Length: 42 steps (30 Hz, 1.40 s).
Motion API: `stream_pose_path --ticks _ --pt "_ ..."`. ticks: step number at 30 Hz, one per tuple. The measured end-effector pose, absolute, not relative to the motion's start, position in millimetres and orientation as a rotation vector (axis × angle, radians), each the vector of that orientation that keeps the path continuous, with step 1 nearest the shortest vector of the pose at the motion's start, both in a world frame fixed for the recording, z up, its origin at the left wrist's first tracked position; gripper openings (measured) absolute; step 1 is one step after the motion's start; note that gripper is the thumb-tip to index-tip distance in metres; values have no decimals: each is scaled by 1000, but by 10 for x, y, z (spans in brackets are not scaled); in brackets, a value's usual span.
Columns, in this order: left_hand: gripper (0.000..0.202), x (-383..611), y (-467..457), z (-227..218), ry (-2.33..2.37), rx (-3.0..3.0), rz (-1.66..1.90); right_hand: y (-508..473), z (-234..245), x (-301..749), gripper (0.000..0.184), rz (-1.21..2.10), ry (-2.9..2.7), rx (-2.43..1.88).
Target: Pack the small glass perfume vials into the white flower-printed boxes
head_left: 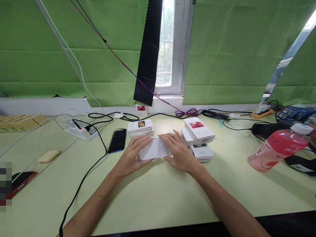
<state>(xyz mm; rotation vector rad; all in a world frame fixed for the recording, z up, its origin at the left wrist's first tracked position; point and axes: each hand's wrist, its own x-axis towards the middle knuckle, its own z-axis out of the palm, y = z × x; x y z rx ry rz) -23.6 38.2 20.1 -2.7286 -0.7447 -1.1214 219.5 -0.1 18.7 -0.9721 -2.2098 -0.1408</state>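
A small white printed box (pixel 155 148) lies on the pale green table (pixel 158 197) at its middle. My left hand (pixel 132 154) grips its left end, fingers curled over the top. From the other side my right hand (pixel 178 149) holds its right end, fingers pressed on the upper edge. Behind the left hand sits a white box with a picture on its lid (pixel 140 126). To the right is a stack of white boxes (pixel 198 138), the top one bearing a red picture.
A dark phone (pixel 118 140) lies left of the boxes, and a white power strip (pixel 80 131) with a black cable (pixel 81 184) runs toward the front edge. A pink bottle (pixel 278 148), tilted, is held by another person at far right. Cables lie along the window sill.
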Motion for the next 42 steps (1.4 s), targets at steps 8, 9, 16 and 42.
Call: stream_pose_path --ticks 8,9,16,42 --pt "77 -230 369 193 -750 -2748 -1113 -4 191 2195 85 -127 -2200 -946" --pt "77 -230 367 191 -754 -2745 -1120 -6 191 2194 85 -126 -2200 -945" --pt "75 -224 362 182 -745 -2733 -1125 -15 190 2189 82 -123 -2212 -942" --pt "80 -228 342 166 -850 -2688 -1148 -37 195 2163 83 -86 -2186 -983"
